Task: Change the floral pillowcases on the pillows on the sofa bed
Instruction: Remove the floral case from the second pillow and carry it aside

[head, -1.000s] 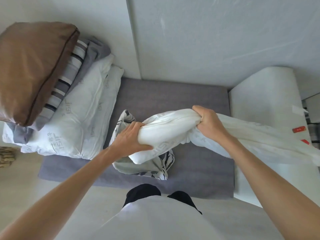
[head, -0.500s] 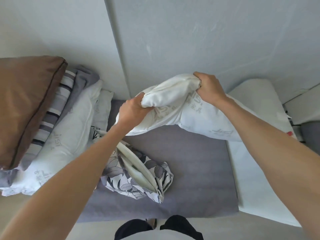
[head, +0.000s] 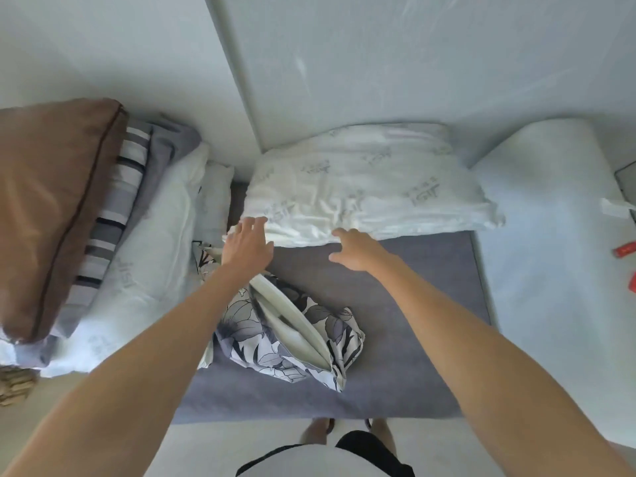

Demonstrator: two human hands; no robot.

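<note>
Bare white pillow point(head: 371, 197), printed with faint grey lettering, lies across the far end of the grey sofa bed mattress point(head: 395, 339), its long side against the pale wall point(head: 413, 63). Both arms reach forward over the mattress. The left hand point(head: 246, 244) has its fingers spread and relaxed, the fingertips at the pillow's near left corner; whether they touch the cloth cannot be told. The right hand point(head: 354, 249) is also spread, fingers loosely bent, just at the pillow's near edge and holding nothing. The pillow sits just beyond both hands, between them and the wall.

Crumpled floral pillowcase point(head: 289, 339), white and grey with dark leaf outlines, lies on the mattress nearer the person, under and beside the left forearm, well short of the pillow. A pale folded band runs through its middle.

At the left end of the mattress a stack leans against the wall: a brown cushion with dark piping point(head: 51, 208) on top, then a grey-and-white striped pillow point(head: 113, 215), a plain grey cloth point(head: 165, 156), and another bare white lettered pillow point(head: 155, 253) below. To the right of the mattress stands a pale upholstered armrest point(head: 550, 235), with small red objects point(head: 624, 249) at the picture's right edge. The person's feet show at the mattress's near edge.
</note>
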